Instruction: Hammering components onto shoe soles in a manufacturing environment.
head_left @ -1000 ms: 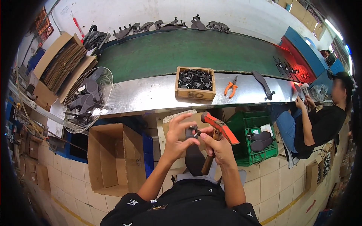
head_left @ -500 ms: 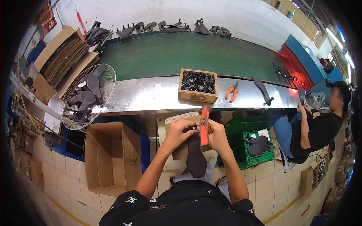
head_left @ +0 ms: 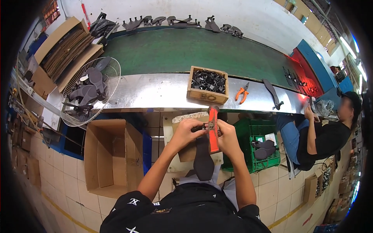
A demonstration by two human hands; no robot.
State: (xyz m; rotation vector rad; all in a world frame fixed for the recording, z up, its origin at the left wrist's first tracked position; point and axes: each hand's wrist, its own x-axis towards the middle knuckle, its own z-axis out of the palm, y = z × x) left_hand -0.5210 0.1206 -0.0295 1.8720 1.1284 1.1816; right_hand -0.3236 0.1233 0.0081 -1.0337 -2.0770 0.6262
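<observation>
A dark grey high-heel shoe sole (head_left: 204,163) lies lengthwise before me, its wide front end toward my lap. My left hand (head_left: 185,134) is closed round the narrow heel end, thumb and fingers pinching it. Across from it, my right hand (head_left: 228,136) is closed with a red-orange hammer (head_left: 213,138) held along its inner side, fingertips close to the same heel end. What lies between the fingertips is mostly hidden by the hammer and the hands. Beneath them stands a cardboard-covered work block (head_left: 187,153).
Ahead on the metal ledge (head_left: 155,91) are a wooden box (head_left: 208,96) of small black heel pieces, orange-handled pliers (head_left: 241,95) and another sole (head_left: 273,93). A wire basket (head_left: 114,83) of soles, an open carton (head_left: 105,155) and a green crate (head_left: 248,167) flank me. A co-worker (head_left: 326,136) sits right.
The view has shifted slightly. Both hands stay at the heel end of the sole, with the hammer still in the right; the fingers have moved only a little.
</observation>
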